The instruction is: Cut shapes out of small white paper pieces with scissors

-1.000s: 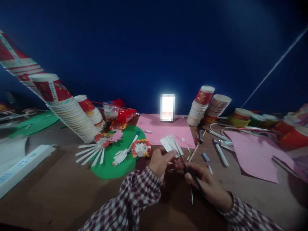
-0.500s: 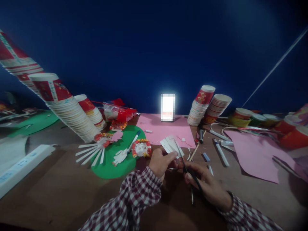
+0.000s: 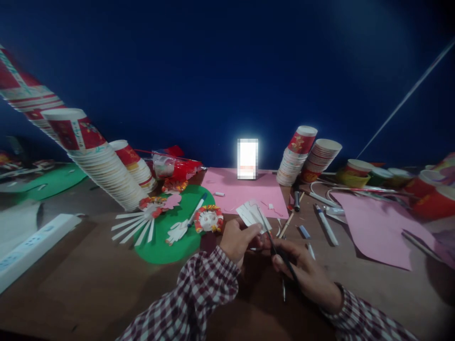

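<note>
My left hand (image 3: 237, 238) is closed on a white paper piece (image 3: 253, 214) cut into strips, held up just above the brown table (image 3: 88, 279). My right hand (image 3: 305, 274) grips dark scissors (image 3: 280, 255), whose blades reach up into the paper. The two hands almost touch near the table's front middle. Both sleeves are red and white plaid.
A green paper disc (image 3: 167, 246) with cut paper figures lies to the left. Pink sheets (image 3: 245, 192) lie behind and to the right (image 3: 377, 229). Stacks of red and white paper cups (image 3: 106, 166) lean at the left, more cup stacks (image 3: 309, 156) stand at the back. Pens (image 3: 326, 225) lie to the right, a white power strip (image 3: 31, 244) at far left.
Almost nothing differs; the paper piece and the scissors' blades have shifted very slightly between my hands.
</note>
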Available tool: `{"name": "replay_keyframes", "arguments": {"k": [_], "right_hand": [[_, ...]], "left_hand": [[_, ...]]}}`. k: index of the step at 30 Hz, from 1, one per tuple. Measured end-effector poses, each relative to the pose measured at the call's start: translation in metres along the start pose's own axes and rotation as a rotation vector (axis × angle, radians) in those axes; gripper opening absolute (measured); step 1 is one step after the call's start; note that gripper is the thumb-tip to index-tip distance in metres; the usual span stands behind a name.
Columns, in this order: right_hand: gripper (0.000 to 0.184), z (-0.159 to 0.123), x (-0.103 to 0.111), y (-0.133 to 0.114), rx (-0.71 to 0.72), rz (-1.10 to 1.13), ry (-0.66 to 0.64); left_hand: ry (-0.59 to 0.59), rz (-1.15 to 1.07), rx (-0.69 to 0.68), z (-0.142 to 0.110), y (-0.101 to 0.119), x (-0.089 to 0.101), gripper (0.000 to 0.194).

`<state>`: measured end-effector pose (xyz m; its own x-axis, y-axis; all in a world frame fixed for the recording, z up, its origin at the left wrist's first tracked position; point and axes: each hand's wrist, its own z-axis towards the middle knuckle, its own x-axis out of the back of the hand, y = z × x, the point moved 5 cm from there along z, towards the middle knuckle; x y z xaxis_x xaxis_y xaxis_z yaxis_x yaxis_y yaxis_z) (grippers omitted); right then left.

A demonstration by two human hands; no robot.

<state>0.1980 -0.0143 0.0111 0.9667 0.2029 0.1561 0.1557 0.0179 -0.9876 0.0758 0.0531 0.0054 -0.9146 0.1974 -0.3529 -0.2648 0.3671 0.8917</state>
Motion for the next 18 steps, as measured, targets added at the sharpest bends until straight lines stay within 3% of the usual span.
{"name": "replay_keyframes", "arguments": {"k": [9,15,18], "right_hand": [[0.031,0.0011,0.0003,-0.0023,-0.004,0.009,-0.019],[0.032,0.0,0.0006,0.0006,-0.035,0.027,-0.038],[0.034,-0.0004,0.0007,0.0036,-0.052,0.01,-0.041]], "left_hand": [[-0.003,-0.002,0.019,-0.0013,0.0018,-0.0018,0.018],[0.107,-0.025,0.049,-0.0013,0.0032,0.0051,0.026],[0.101,-0.032,0.025,0.0,0.0037,0.0053,0.024]]}}
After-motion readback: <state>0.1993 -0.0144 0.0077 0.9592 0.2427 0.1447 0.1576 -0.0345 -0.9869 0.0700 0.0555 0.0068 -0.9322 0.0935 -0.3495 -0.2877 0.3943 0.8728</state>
